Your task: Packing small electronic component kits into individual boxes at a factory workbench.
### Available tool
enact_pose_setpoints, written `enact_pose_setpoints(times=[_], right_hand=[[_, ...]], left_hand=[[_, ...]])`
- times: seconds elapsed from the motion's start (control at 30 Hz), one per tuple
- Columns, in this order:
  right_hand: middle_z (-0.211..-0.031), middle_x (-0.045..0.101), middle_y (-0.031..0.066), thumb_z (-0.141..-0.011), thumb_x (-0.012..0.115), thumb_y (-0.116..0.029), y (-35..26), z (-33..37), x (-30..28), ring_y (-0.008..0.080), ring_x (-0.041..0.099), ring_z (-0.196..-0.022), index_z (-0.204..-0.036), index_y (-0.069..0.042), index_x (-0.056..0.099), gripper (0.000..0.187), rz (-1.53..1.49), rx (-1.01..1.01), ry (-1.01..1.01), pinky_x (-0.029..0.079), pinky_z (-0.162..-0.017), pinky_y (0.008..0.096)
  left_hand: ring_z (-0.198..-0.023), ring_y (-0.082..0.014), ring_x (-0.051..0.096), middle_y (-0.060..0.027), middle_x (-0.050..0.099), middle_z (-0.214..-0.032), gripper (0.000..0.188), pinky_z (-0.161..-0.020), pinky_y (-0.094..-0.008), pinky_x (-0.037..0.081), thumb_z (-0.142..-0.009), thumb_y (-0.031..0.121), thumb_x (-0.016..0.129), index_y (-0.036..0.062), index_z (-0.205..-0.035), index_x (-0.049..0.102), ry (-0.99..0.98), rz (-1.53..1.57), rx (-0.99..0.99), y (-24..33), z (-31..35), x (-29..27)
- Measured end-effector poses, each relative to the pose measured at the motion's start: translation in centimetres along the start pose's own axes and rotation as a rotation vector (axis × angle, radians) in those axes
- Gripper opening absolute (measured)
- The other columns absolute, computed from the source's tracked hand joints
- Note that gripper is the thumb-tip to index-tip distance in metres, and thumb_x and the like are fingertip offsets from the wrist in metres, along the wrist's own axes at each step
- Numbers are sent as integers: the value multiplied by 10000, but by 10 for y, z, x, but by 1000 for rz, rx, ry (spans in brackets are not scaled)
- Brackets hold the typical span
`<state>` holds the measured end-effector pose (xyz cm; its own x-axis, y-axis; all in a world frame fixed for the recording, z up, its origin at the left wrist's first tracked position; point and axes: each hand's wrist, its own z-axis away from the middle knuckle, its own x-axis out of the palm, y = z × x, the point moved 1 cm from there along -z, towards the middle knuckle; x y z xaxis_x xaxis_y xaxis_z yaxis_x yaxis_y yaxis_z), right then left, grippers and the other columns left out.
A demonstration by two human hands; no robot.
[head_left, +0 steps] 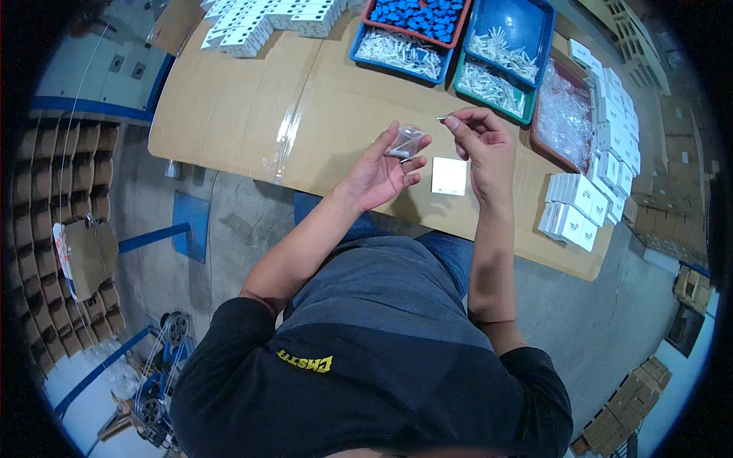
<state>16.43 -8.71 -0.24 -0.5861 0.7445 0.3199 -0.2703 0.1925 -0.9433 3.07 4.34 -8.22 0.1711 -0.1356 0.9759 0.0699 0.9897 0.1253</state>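
Note:
My left hand [374,174] holds a small clear plastic bag [409,139] between thumb and fingers, with something whitish at its bottom. To the right, my right hand [491,151] pinches a small thin piece [440,118] between thumb and forefinger; it looks metallic, but its exact kind is too small to make out. Both hands are raised over the table. A flat white square [449,177], a box or a card, lies on the tabletop between them, apart from both.
A cardboard-covered table [229,114] spreads before me. At its far side stand a red tray [463,30] of blue pieces, blue [355,55] and green [527,114] trays of white pieces, and a reddish tray [538,141] of clear bags. White boxes [573,210] line the right; more boxes [244,42] stand far left.

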Motion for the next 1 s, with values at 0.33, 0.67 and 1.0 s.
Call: enact_pose_setpoints(times=[0.33, 0.67, 1.0], right_hand=[[-883, 704, 1, -870, 727, -63, -4, 4, 5, 33, 503, -648, -1020, -26, 736, 154, 628, -125, -215, 406, -591, 204], [-886, 731, 88, -905, 669, -112, -12, 4, 4, 132, 628, -704, -1076, -35, 717, 194, 784, -119, -382, 489, -647, 278], [-899, 723, 36, -949, 644, -119, 16, -17, -26, 92, 638, -802, -1095, -3, 698, 194, 552, -128, -242, 496, -698, 246]], left_hand=[[-1042, -197, 680, -95, 668, -1232, 428, -734, -320, 588, -1016, 446, 543, 117, -1287, 585, 154, -361, 20, -7, 7, 3], [-1021, -205, 696, -54, 688, -1165, 451, -715, -324, 594, -1027, 461, 507, 111, -1302, 581, 170, -431, 26, -7, 4, 3], [-946, -186, 680, -92, 682, -1176, 475, -772, -329, 559, -1015, 508, 498, 116, -1268, 585, 258, -392, -28, -8, -2, -17]])
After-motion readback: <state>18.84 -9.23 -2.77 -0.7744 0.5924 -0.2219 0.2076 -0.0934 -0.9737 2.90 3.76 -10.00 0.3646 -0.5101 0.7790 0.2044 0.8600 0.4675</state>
